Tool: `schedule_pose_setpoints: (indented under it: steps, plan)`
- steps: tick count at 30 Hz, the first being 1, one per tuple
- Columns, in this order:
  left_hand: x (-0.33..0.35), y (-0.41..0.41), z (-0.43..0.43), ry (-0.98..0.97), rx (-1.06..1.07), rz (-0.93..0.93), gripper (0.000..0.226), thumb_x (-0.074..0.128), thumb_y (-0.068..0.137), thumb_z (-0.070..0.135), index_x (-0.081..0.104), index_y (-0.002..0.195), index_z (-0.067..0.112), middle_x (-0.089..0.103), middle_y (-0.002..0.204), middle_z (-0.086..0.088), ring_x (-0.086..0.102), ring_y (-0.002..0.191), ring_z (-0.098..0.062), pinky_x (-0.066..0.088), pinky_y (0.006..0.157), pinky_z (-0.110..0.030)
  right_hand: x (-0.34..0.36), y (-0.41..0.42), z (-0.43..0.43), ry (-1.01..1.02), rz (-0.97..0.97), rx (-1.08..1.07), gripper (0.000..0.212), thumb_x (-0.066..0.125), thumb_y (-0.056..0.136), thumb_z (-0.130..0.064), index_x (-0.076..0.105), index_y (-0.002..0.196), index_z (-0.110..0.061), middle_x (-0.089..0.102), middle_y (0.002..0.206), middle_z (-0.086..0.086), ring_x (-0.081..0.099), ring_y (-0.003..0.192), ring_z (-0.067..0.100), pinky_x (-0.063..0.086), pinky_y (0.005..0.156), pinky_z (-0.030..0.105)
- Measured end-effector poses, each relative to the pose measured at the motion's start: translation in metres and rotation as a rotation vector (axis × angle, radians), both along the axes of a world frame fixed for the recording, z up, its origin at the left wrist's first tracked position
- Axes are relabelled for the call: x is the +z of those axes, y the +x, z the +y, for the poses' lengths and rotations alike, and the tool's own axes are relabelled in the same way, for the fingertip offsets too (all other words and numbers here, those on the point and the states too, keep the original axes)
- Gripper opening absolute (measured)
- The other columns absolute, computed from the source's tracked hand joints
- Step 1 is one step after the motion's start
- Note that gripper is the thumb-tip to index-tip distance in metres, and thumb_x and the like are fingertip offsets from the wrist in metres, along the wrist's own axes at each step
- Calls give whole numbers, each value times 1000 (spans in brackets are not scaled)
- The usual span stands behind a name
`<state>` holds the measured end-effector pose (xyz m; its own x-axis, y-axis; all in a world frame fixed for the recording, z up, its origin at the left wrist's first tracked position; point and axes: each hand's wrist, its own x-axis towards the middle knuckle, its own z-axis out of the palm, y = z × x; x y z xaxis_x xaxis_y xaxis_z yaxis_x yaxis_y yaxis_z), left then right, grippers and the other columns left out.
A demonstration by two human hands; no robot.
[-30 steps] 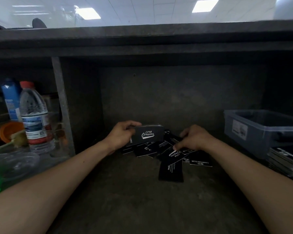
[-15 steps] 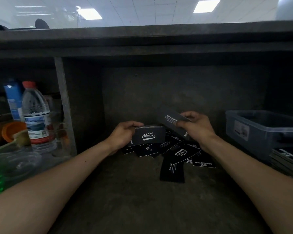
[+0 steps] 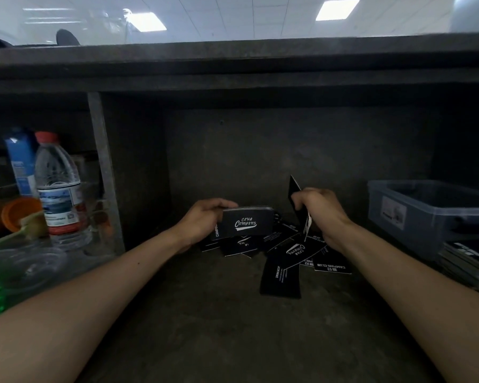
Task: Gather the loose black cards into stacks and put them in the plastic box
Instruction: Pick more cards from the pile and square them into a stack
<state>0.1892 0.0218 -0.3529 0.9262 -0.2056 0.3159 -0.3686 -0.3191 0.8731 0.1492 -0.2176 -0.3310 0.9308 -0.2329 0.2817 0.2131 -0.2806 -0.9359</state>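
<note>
My left hand [image 3: 205,221] grips a squared stack of black cards [image 3: 246,223] printed "Club Camping", held on edge above the shelf. My right hand [image 3: 320,210] pinches one single black card [image 3: 295,190], which stands nearly upright and edge-on to me, just right of the stack. Beneath both hands several loose black cards [image 3: 281,277] lie scattered on the dark shelf floor. The clear plastic box [image 3: 415,217] sits at the right side of the shelf, apart from both hands.
A pile of stacked cards [image 3: 468,261] lies in front of the box. A vertical divider [image 3: 105,175] walls off the left bay, which holds a water bottle [image 3: 60,189], a blue carton [image 3: 20,161], an orange cup [image 3: 18,212] and clear plastic lids.
My right hand picked one card off the loose pile, lifted it, and has turned it nearly upright beside the stack. My left hand has kept the stack almost still.
</note>
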Motion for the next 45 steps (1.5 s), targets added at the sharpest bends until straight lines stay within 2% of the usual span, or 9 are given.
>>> schedule_pose_setpoints:
  steps: [17, 21, 25, 28, 32, 35, 37, 41, 45]
  plan:
    - [-4, 3, 0, 18, -41, -10, 49, 50, 81, -18, 69, 111, 15, 71, 109, -2, 66, 89, -5, 52, 72, -11, -1, 6, -4, 157, -214, -29, 7, 53, 50, -15, 54, 44, -19, 58, 62, -2, 53, 59, 13, 41, 54, 21]
    - [-4, 4, 1, 23, -52, -1, 49, 50, 81, -17, 69, 113, 15, 71, 111, -4, 67, 90, -7, 53, 71, -13, -5, 9, -4, 136, -168, -34, 7, 54, 48, -16, 57, 54, -12, 56, 61, -1, 53, 67, 17, 40, 64, 26]
    - [-4, 3, 1, 24, -61, -6, 48, 51, 82, -17, 69, 110, 17, 71, 112, -6, 67, 92, -9, 54, 76, -15, -13, 12, 1, 114, -91, 5, 24, 55, 54, -8, 72, 72, -10, 72, 88, 1, 62, 88, 22, 47, 70, 32]
    - [-3, 1, 1, 31, -59, -6, 47, 51, 83, -17, 69, 114, 13, 71, 114, -9, 66, 99, -14, 53, 84, -21, -14, 14, 2, 149, -66, -9, 37, 54, 46, -11, 70, 77, 1, 68, 76, 5, 60, 79, 24, 46, 70, 32]
    - [-2, -1, 0, 29, -60, -2, 48, 49, 83, -18, 67, 115, 12, 70, 114, -10, 65, 96, -14, 53, 80, -20, -15, 20, -2, 151, -97, -40, 24, 66, 74, -20, 69, 84, 2, 68, 71, 5, 63, 72, 19, 50, 70, 31]
    - [-1, -3, -1, 31, -62, 4, 47, 49, 83, -18, 67, 115, 12, 70, 113, -8, 66, 93, -12, 54, 76, -16, -19, 25, -3, 141, -47, -31, 27, 80, 74, -35, 74, 77, -8, 75, 72, 5, 71, 61, 13, 53, 53, 21]
    - [1, -5, -1, 26, -60, 5, 43, 49, 86, -15, 68, 114, 11, 70, 112, -6, 65, 92, -9, 53, 77, -13, -20, 29, -4, 154, -34, -42, 1, 77, 79, -17, 77, 79, -16, 77, 82, 5, 72, 67, 13, 56, 61, 20]
    - [5, -8, -2, -3, -45, 34, 19, 60, 95, 13, 73, 107, 21, 74, 108, 4, 68, 98, -8, 52, 85, -20, -15, 30, -8, 212, 26, -43, 45, 56, 72, 11, 78, 93, -22, 74, 90, 6, 68, 81, 19, 58, 76, 31]
    - [2, -8, 4, 100, -77, -15, 31, 81, 81, 32, 69, 110, 29, 72, 96, 17, 66, 85, 11, 48, 64, -3, -23, 28, -8, 141, 102, 32, 38, 74, 74, 9, 69, 91, -24, 71, 96, 6, 70, 87, 22, 55, 68, 31]
